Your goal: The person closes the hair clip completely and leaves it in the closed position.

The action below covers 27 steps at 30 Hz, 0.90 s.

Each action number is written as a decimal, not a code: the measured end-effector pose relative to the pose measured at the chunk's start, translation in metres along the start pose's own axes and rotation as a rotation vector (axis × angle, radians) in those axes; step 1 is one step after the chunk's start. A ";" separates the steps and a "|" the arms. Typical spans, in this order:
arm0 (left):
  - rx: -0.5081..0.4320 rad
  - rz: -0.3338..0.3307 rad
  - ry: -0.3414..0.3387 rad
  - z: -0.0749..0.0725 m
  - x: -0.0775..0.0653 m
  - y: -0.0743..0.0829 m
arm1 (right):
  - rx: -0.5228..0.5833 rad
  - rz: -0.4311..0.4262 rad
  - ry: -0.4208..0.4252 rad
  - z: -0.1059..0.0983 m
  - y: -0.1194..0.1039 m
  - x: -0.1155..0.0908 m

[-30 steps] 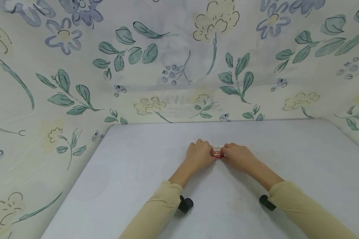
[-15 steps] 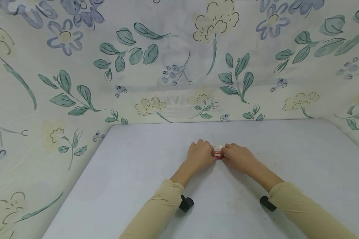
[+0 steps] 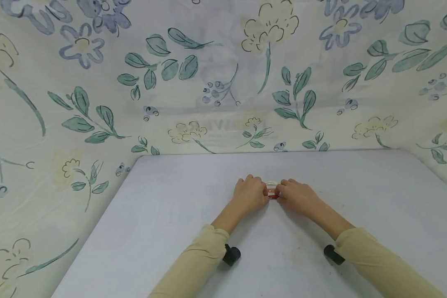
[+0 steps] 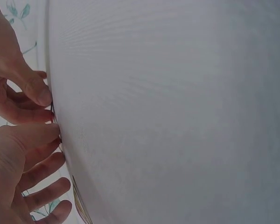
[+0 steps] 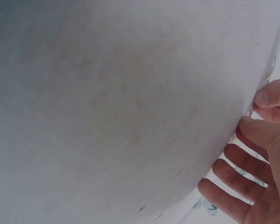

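Note:
A small flat item with red, orange and white bands and thin dark lines (image 3: 271,191) lies on the white table, mostly covered by the hands. My left hand (image 3: 248,193) pinches its left side, fingertips down at the tabletop. From the right, my right hand (image 3: 297,197) holds the opposite side in the same way, with only a narrow strip showing between the two. In the left wrist view, thin gold and dark strands (image 4: 79,201) show past the left fingers. The right wrist view shows the right thumb (image 5: 259,130) close to the left hand's fingertips.
The white table (image 3: 164,215) reaches back to a floral cloth (image 3: 216,82) that hangs behind and at the sides. Black wrist cameras (image 3: 231,255) sit under the cuffs. A few small dark marks (image 5: 179,172) dot the tabletop.
Both hands stay almost in place on the banded item. The red band between them shows slightly more than a second ago.

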State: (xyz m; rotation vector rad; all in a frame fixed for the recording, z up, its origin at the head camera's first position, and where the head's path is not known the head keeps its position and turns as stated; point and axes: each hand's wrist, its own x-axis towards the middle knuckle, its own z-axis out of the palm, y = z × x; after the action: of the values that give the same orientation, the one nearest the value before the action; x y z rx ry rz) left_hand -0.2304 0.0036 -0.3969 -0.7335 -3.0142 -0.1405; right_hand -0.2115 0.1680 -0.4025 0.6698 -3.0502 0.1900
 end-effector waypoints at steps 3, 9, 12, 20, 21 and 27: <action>-0.004 -0.004 -0.010 -0.001 0.000 0.001 | -0.003 -0.011 0.013 0.000 0.001 -0.001; 0.005 -0.008 -0.013 -0.001 -0.001 0.001 | -0.002 -0.025 0.025 0.001 0.001 0.000; 0.003 -0.010 -0.013 -0.001 -0.002 0.001 | 0.008 -0.020 0.019 0.001 0.001 0.000; -0.054 0.001 -0.018 -0.003 -0.006 -0.001 | 0.032 -0.043 0.026 -0.002 0.001 -0.006; -0.075 0.004 -0.019 -0.003 -0.007 -0.002 | 0.040 -0.045 0.025 -0.003 0.001 -0.007; -0.219 0.010 0.002 -0.010 -0.010 -0.007 | 0.098 -0.025 0.007 -0.009 0.005 -0.012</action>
State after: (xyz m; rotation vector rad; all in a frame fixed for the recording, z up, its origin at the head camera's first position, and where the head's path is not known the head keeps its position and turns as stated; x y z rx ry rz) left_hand -0.2246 -0.0081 -0.3878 -0.7620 -3.0236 -0.4776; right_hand -0.2029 0.1785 -0.3949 0.7100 -3.0408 0.3434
